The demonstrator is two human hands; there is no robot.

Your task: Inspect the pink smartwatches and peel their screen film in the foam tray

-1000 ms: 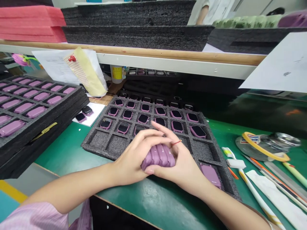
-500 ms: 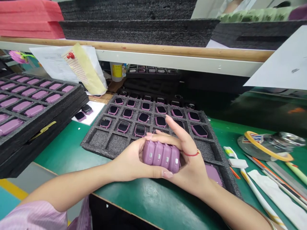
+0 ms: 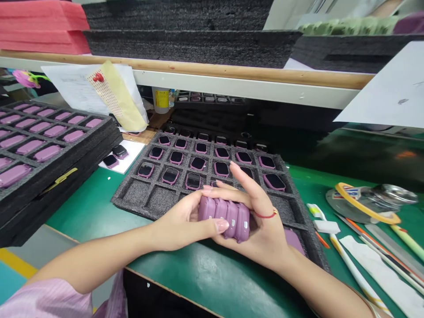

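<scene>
at the center of the frame, my left hand (image 3: 177, 225) and right hand (image 3: 265, 232) wrap around 4 purple casings (image 3: 232, 215), gripping them side by side. behind them, a gray foam tray (image 3: 134, 194) holds dark-screened watches (image 3: 198, 164).

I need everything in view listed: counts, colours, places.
Held cases: four visible, purple, centre
Central tray: one, dark grey, centre
Watch units: many, purple, dark-screened, mostly in central tray
Lone case: one, purple, central tray's near right
Tray stack: one, black, left, holding purple cases
Bench: one, green, beneath
Shelf: one, white, upper
Foam stacks: several, red and black, on shelf
Papers: several, white and yellow, shelf front
Flower: one, pink, far left
Bottle: one, white, yellow label, under shelf
Container: one, grey, metal-topped, right
Slim tools: several, mixed, right
Tissue: one, white, right
Left grip: one, at held cases' left
Right grip: one, at held cases' right
</scene>
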